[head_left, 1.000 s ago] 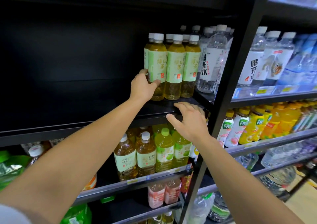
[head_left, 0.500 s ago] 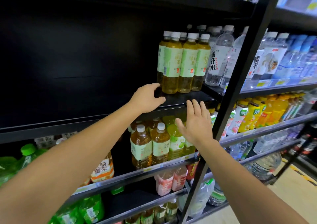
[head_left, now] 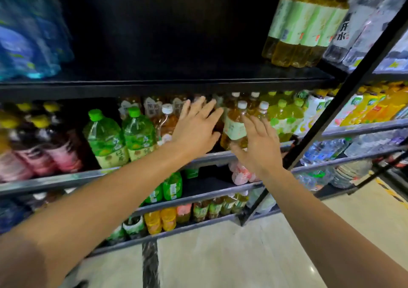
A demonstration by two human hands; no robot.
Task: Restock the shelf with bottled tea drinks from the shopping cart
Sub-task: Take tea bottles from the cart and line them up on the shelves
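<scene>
A: Where are the tea bottles?

B: 4 tea bottles (head_left: 305,25) with yellow tea, white caps and pale green labels stand in a row at the right end of the upper black shelf (head_left: 167,82). The rest of that shelf, to their left, is dark and bare. The picture is blurred there, so the print on the labels cannot be read.

A: And the hands?

B: Both hands are lower, in front of the shelf below. The left hand (head_left: 195,128) is released, its fingers straight and spread, and it holds nothing. The right hand (head_left: 257,146) is also released, fingers spread, just in front of an amber bottle (head_left: 236,122) with a white cap. If it touches this bottle, I cannot tell.

A: What is around?

B: Left of the hands stand 2 big green bottles (head_left: 121,135), and further left dark bottles with pink labels (head_left: 33,151). To the right are yellow-green bottles (head_left: 284,115), then orange bottles (head_left: 375,104) past the black post (head_left: 344,93). Clear water bottles (head_left: 362,20) stand beside the tea. Below is a pale floor (head_left: 220,254).
</scene>
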